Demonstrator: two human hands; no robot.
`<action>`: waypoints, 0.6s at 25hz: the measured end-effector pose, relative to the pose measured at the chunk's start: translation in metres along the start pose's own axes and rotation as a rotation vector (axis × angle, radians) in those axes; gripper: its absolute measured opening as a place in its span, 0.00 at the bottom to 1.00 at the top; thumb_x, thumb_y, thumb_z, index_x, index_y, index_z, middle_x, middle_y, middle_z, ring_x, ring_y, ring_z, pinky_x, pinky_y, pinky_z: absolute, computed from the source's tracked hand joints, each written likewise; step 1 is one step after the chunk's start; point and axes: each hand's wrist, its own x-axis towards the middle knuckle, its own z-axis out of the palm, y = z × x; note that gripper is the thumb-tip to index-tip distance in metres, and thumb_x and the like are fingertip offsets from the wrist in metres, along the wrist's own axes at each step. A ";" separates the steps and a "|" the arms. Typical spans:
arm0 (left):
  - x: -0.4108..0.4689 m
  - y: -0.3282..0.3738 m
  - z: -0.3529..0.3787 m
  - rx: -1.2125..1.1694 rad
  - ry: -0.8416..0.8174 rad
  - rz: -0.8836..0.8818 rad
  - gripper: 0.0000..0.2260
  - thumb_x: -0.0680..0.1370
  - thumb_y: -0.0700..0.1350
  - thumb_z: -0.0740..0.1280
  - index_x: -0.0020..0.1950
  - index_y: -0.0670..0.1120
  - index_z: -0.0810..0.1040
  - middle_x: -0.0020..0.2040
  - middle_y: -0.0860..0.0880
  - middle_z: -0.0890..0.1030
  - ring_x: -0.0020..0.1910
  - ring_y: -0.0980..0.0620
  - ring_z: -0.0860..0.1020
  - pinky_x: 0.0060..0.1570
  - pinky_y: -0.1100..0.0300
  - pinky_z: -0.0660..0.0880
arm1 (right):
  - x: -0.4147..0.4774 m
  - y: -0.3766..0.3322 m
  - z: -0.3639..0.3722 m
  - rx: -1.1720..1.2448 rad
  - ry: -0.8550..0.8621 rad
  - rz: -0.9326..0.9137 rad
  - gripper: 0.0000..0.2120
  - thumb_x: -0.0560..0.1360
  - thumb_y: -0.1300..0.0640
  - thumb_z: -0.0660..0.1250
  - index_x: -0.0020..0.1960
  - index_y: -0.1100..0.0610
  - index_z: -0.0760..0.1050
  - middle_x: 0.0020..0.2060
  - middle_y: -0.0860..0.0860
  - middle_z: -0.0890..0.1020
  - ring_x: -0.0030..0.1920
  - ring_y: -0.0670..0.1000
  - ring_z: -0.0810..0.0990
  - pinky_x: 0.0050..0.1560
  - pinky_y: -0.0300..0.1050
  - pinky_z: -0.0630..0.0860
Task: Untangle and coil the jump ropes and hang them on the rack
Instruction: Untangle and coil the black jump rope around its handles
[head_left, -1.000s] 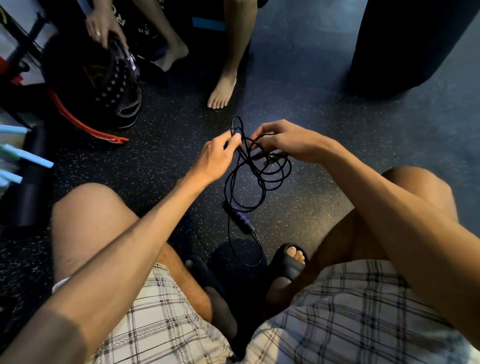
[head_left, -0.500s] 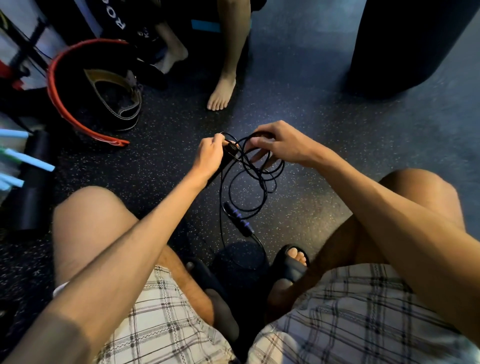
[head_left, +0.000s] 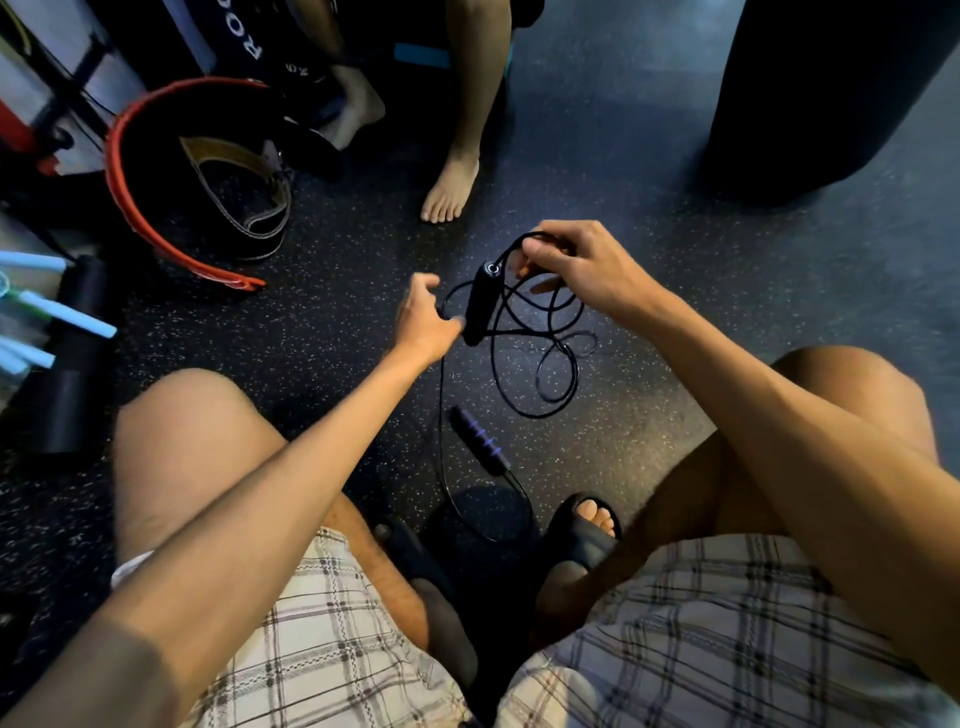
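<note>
One jump rope (head_left: 480, 304) in right hand (head_left: 587, 270); black panel (head_left: 228, 47) reads "RO".

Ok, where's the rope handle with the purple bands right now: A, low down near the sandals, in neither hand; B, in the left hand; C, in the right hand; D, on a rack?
A: the purple-banded handle sits low by the sandal, while the right hand pinches the cord loops higher up and the left hand is beside the other handle.
</note>
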 end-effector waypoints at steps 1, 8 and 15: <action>-0.001 0.002 -0.001 -0.003 0.032 0.131 0.23 0.75 0.39 0.71 0.68 0.45 0.70 0.61 0.45 0.74 0.61 0.49 0.72 0.61 0.56 0.70 | 0.000 0.000 0.002 0.004 -0.015 0.005 0.12 0.83 0.58 0.61 0.53 0.65 0.79 0.51 0.60 0.84 0.53 0.56 0.83 0.53 0.54 0.82; -0.007 0.007 0.000 -0.106 -0.163 0.514 0.14 0.78 0.40 0.68 0.64 0.42 0.74 0.59 0.48 0.80 0.59 0.59 0.76 0.59 0.74 0.68 | 0.001 0.005 0.003 0.139 -0.024 0.084 0.18 0.84 0.57 0.56 0.53 0.71 0.78 0.49 0.63 0.84 0.49 0.57 0.84 0.50 0.54 0.83; -0.002 0.004 0.009 -0.065 -0.092 0.532 0.10 0.78 0.45 0.67 0.58 0.45 0.73 0.56 0.50 0.80 0.59 0.55 0.78 0.63 0.50 0.72 | 0.001 0.012 0.001 0.148 -0.078 0.171 0.21 0.85 0.53 0.54 0.55 0.68 0.79 0.50 0.60 0.85 0.48 0.52 0.85 0.43 0.45 0.81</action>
